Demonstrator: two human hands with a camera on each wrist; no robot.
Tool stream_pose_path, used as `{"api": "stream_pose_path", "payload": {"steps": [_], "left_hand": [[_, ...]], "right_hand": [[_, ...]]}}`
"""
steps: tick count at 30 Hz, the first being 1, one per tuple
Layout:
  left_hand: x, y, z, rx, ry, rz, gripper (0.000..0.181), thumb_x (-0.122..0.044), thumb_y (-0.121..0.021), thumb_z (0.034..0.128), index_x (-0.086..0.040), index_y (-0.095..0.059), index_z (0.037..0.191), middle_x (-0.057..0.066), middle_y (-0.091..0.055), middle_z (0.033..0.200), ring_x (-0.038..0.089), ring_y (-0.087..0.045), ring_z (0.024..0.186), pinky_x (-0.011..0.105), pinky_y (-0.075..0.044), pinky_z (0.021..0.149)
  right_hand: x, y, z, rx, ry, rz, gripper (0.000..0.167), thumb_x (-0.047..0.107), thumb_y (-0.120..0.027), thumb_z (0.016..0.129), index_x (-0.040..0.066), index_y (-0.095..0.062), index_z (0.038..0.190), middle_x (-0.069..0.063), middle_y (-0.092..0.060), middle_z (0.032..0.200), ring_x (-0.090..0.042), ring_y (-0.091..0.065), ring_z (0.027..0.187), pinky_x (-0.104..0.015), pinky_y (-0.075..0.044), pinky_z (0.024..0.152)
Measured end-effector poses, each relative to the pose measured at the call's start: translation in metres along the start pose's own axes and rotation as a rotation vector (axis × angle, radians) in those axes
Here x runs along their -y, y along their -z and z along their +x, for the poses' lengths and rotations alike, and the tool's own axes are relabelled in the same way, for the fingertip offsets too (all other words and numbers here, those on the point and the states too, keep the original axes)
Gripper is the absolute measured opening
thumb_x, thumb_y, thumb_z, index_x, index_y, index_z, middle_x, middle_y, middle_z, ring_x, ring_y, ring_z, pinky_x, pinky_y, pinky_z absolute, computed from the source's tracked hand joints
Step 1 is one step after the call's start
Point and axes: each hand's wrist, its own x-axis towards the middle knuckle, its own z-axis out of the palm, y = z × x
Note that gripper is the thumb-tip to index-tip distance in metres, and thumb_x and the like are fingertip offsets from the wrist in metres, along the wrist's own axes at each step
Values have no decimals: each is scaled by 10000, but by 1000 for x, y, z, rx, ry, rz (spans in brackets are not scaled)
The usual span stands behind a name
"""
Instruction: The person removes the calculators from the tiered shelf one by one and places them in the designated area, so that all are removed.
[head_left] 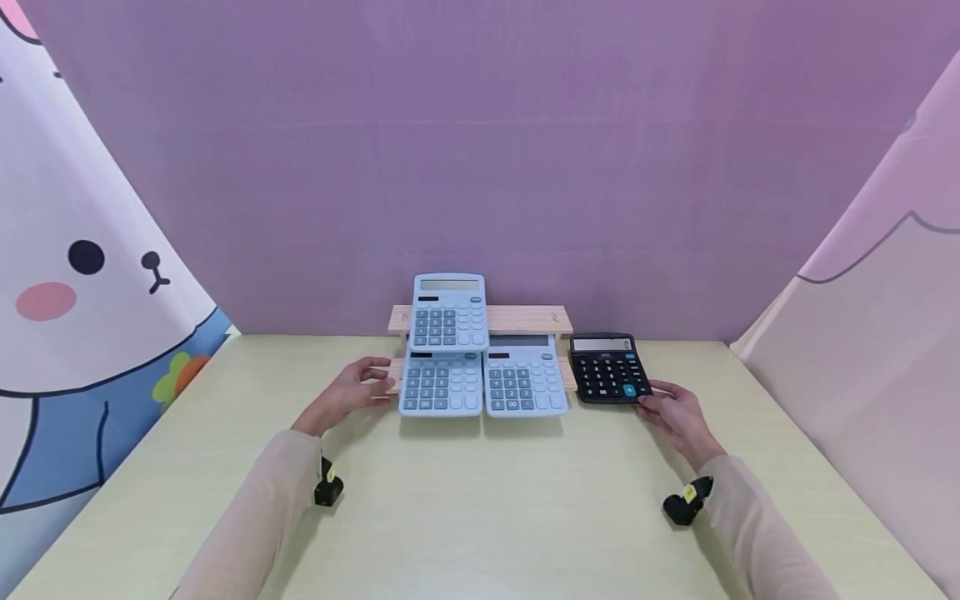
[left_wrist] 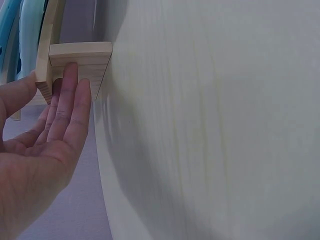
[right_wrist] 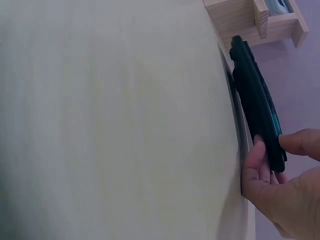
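At center frame, three blue calculators (head_left: 465, 337) are resting on a rack (head_left: 528, 319); at right, the right hand (head_left: 678, 421) is pinching the black calculator (head_left: 611, 372), apparently the only one left unplaced. The left hand (head_left: 347, 397) is keeping its fingers nearly straight at the rack's left end.

Rack (head_left: 525, 318): pale natural timber, fine grain. Upper calculator (head_left: 449, 313), at its eleven o'clock: powder blue, grey-blue number keys, black strip; lower-left calculator (head_left: 441, 385), eight o'clock, and lower-right calculator (head_left: 525, 382), four o'clock — same livery. Black calculator (head_left: 609, 367), three o'clock: white legends, one teal key. Tabletop (head_left: 480, 500), six o'clock: pale yellow-green, faint streaked woodgrain. Back wall (head_left: 480, 167), twelve o'clock: plain mauve. Left-hand panel (head_left: 112, 333), nine o'clock: white cartoon with black eye, pink cheek, blue garment, green-and-orange flower — dark outlines. Right-hand panel (head_left: 885, 317), two o'clock: pink over cream, dark curving line between. Sleeves (head_left: 258, 508), eight and four o'clock: plain beige. Wrist cameras (head_left: 327, 490): black, yellow patch.
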Motion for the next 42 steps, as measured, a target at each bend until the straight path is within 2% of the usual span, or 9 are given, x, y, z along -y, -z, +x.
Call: {"api": "stream_pose_path", "payload": {"steps": [6,9,14,19,29,42], "left_hand": [[0,0,0,1,5,-3,557,-84,-537,911,-10,-264,1391,226,-355,1352,298,-508,1118,417,-490,951],[0,0,0,0,3,-5,554,-82,-534,912,-10,-265,1391,226,-357,1351,298,-510,1116,417,-491,950],[1,0,0,1,0,-4,552,-83,-535,912,-9,-268,1389,228,-359,1346,293,-517,1106,414,-496,944],[1,0,-1,1,4,-4,546,-76,-536,910,-10,-275,1385,228,-361,1343,291,-520,1101,412,-498,942],[2,1,-1,11,-6,-4,556,-83,-539,909,-9,-267,1388,230,-356,1349,304,-510,1118,426,-488,953],[1,-1,0,11,-7,-18,538,-70,-537,907,-12,-282,1378,224,-364,1332,285,-515,1094,413,-499,941]], "right_hand": [[1,-1,2,-6,0,-58,644,-97,-543,835,-112,-192,1374,13,-590,872,-48,-623,753,-210,-560,787],[1,-2,4,-13,3,-104,644,-95,-551,831,-119,-197,1369,-67,-574,964,-45,-623,749,-223,-561,795],[2,-2,7,-48,-2,-253,628,-69,-561,831,-110,-234,1367,-226,-499,1150,-26,-602,719,-219,-571,745],[4,-3,8,-59,-12,-374,604,-35,-564,843,-98,-263,1363,-292,-430,1256,-16,-577,718,-219,-570,730],[1,-1,11,-29,28,-451,588,-37,-554,839,-133,-263,1340,-341,-417,1255,-33,-580,728,-208,-568,684],[1,1,14,-55,26,-592,557,-15,-576,830,-123,-319,1313,-324,-416,1253,-57,-559,719,-204,-557,633]]}}
